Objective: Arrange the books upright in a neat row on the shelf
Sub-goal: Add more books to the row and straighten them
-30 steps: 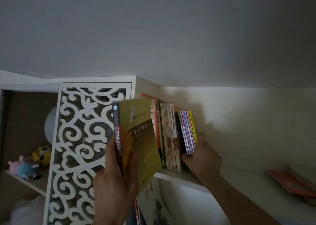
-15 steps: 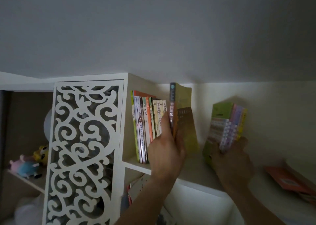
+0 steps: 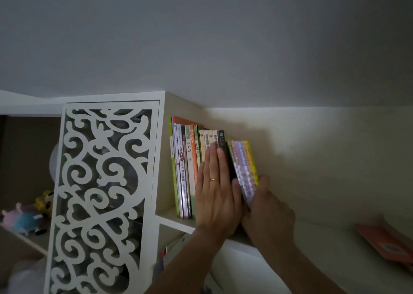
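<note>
Presently, the row of books (image 3: 196, 170) stands at frame centre on the shelf (image 3: 174, 223). The left hand (image 3: 215, 193) is pressed flat against the spines; the thin books (image 3: 244, 170) are gripped, tilted, by the right hand (image 3: 266, 211). They should be pushed upright and flush.

White shelf (image 3: 173, 221) with upright row of books (image 3: 190, 159).

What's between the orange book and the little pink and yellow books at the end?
In the head view, a green spine, cream-spined books and a dark-spined book stand between them, with the flat left hand pressing over their spines.
</note>
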Demonstrator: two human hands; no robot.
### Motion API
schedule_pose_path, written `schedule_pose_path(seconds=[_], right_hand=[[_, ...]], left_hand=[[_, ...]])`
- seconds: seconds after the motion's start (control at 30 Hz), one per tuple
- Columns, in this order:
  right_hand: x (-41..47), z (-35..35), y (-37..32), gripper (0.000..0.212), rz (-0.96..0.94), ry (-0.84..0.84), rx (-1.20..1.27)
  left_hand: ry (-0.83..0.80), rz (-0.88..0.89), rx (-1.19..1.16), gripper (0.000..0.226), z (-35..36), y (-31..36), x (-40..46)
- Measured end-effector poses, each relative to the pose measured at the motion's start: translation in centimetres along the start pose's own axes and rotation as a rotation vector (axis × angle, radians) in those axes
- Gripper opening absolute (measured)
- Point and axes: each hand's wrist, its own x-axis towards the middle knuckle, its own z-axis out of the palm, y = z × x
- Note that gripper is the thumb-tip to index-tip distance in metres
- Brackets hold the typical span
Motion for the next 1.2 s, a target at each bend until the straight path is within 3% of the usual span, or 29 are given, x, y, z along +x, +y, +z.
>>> schedule_pose_path(seconds=[0.17, 0.27, 0.37, 0.47, 0.77, 0.9, 1.1, 1.13, 1.2], right_hand=[[1.9, 1.5, -0.3, 0.039, 0.01, -0.088, 0.04], [2.0, 1.9, 0.4, 0.045, -0.07, -0.134, 0.131], [2.3, 1.0, 3.1, 0.067, 0.04, -0.419, 0.478], [1.7, -0.1, 5.7, 0.067, 0.053, -0.572, 0.639], [0.3, -0.5, 4.9, 0.063, -0.084, -0.499, 0.457], [-0.3, -0.6, 4.6, 0.054, -0.072, -0.5, 0.387], [-0.6, -0.3, 5.1, 0.056, -0.112, -0.53, 0.388], [-0.6, -0.2, 5.3, 0.057, -0.117, -0.54, 0.392], [-0.6, 0.0, 5.5, 0.058, -0.125, -0.557, 0.403]], left_hand=[[-0.031, 0.029, 0.018, 0.074, 1.0, -1.1, 0.3], [-0.073, 0.041, 0.024, 0.078, 0.7, -0.9, 0.3], [-0.157, 0.103, 0.055, 0.076, 0.0, -2.0, -0.6], [-0.215, 0.193, 0.109, 0.072, -0.4, -3.8, -3.1], [-0.237, 0.16, 0.069, 0.07, -0.4, -4.1, -4.4], [-0.258, 0.108, 0.057, 0.071, -0.6, -3.7, -4.7], [-0.317, 0.011, 0.014, 0.067, -2.5, -3.5, -7.0], [-0.282, -0.051, 0.021, 0.067, -2.6, -3.8, -7.2], [-0.153, -0.335, -0.082, 0.072, -3.1, -4.6, -6.8]])
